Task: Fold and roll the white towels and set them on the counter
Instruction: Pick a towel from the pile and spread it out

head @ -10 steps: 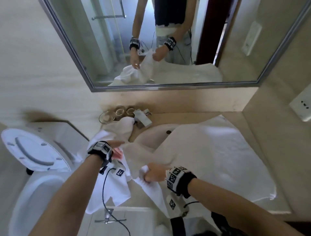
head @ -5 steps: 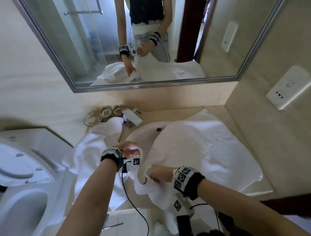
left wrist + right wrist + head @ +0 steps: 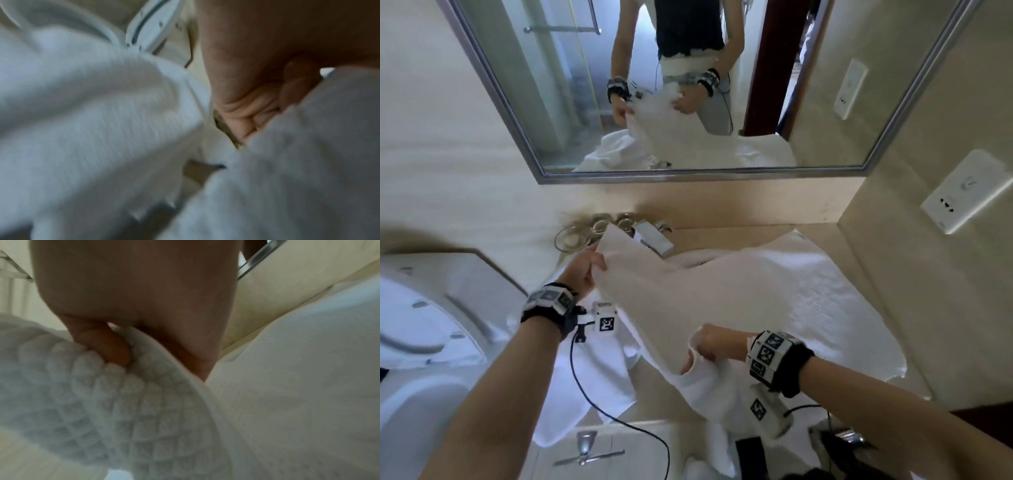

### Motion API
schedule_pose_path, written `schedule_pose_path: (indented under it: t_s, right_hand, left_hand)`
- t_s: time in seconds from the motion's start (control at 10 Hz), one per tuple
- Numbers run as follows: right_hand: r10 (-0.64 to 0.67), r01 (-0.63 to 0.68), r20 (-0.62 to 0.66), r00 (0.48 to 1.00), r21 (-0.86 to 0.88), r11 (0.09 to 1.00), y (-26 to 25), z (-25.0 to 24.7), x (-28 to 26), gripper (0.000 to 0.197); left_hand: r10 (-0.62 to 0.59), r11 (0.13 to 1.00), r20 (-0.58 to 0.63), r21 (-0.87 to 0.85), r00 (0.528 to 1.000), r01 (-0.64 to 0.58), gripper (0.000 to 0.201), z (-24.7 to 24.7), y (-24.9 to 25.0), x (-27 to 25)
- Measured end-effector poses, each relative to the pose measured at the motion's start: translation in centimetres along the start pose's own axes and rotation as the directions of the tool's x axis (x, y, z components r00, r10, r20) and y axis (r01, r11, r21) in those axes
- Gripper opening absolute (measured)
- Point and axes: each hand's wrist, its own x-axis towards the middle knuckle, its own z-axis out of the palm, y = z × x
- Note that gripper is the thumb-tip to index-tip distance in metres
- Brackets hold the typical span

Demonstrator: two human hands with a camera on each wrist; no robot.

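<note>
While both hands work above a bathroom counter [image 3: 822, 236], a white towel [image 3: 671, 301] is held stretched in the air between them. The left hand [image 3: 585, 270], at about ten o'clock from the towel's middle, pinches its far corner between thumb and fingers (the left wrist view is blurred, but shows curled fingers [image 3: 257, 104] against the cloth). The right hand [image 3: 710, 346], at about five o'clock, grips the near edge, its fingers [image 3: 107, 345] curled into the waffle-textured cloth, which bunches and hangs below the fist. A second white towel [image 3: 825, 291] lies spread flat over the right part of the counter, at about three o'clock from the held one. A third white towel [image 3: 592, 377] drapes over the counter's front edge below the left wrist. Glass dishes [image 3: 575, 236] and a tap [image 3: 654, 240] stand at the back, near twelve o'clock, under a wall mirror [image 3: 517, 102]. A toilet [image 3: 421, 325] sits at nine o'clock.
</note>
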Motion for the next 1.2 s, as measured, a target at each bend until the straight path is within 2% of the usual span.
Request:
schedule_pose_path:
  t_s: [0.1,0.2,0.3,0.4,0.5,0.6,0.7,0.8,0.9,1.0,1.1,1.2]
  right_hand:
    - [0.022,-0.016,0.026,0.999,-0.216,0.976,-3.8,1.7,-0.5,0.035]
    - [0.006,0.021,0.094,0.996,-0.283,0.959,-4.8,4.5,0.6,0.017]
    - [0.017,0.023,0.110,0.994,-0.354,0.935,-4.2,5.9,1.9,0.018]
    - [0.021,0.044,0.162,0.987,-0.384,0.922,-4.2,6.5,2.9,0.024]
    - [-0.012,0.071,0.149,0.989,-0.400,0.914,-4.8,6.3,3.4,0.015]
    - [-0.030,0.072,0.117,0.993,-0.373,0.925,-5.3,6.3,4.5,0.007]
    - [-0.017,0.070,0.156,0.988,-0.348,0.935,-5.7,6.2,5.3,0.009]
    - [0.004,0.057,0.166,0.986,-0.361,0.931,-5.5,5.7,6.1,0.024]
    - [-0.045,0.102,0.143,0.989,-0.418,0.903,-6.0,3.1,7.3,0.027]
    - [-0.167,0.187,0.084,0.982,-0.460,0.868,-8.1,1.3,8.0,0.021]
    - [-0.287,0.251,0.004,0.958,-0.498,0.830,-11.2,0.1,11.6,0.036]
    - [-0.304,0.236,-0.044,0.952,-0.530,0.815,-13.9,0.1,15.4,0.039]
  left_hand:
    - [-0.027,0.993,-0.174,0.113,0.984,0.048,0.070,-5.1,-3.2,-1.7]
    - [-0.132,0.973,-0.308,0.139,0.942,0.182,0.026,-7.6,-7.9,-4.8]
    - [-0.278,0.919,-0.338,0.180,0.899,0.351,0.028,-9.8,-11.7,-5.3]
    - [-0.402,0.843,-0.321,0.236,0.857,0.484,0.017,-11.0,-11.7,-5.0]
    - [-0.433,0.835,-0.250,0.249,0.866,0.490,0.051,-11.3,-10.3,-4.2]
    - [-0.239,0.931,-0.384,0.169,0.892,0.322,0.052,-9.9,-7.2,-2.2]
    - [-0.170,0.963,-0.360,0.135,0.917,0.232,0.057,-8.7,-7.0,-0.3]
    - [-0.056,0.982,-0.362,0.147,0.930,0.116,0.018,-7.5,-7.3,-0.2]
    - [0.153,0.957,-0.374,0.286,0.915,-0.044,0.021,-8.6,-7.6,-0.7]
    - [0.159,0.952,-0.406,0.305,0.900,-0.030,0.033,-10.2,-7.6,-1.5]
    - [0.144,0.963,-0.423,0.267,0.895,-0.029,0.035,-11.2,-8.0,-1.4]
    - [0.142,0.977,-0.425,0.207,0.894,-0.056,0.033,-11.3,-8.3,-1.3]
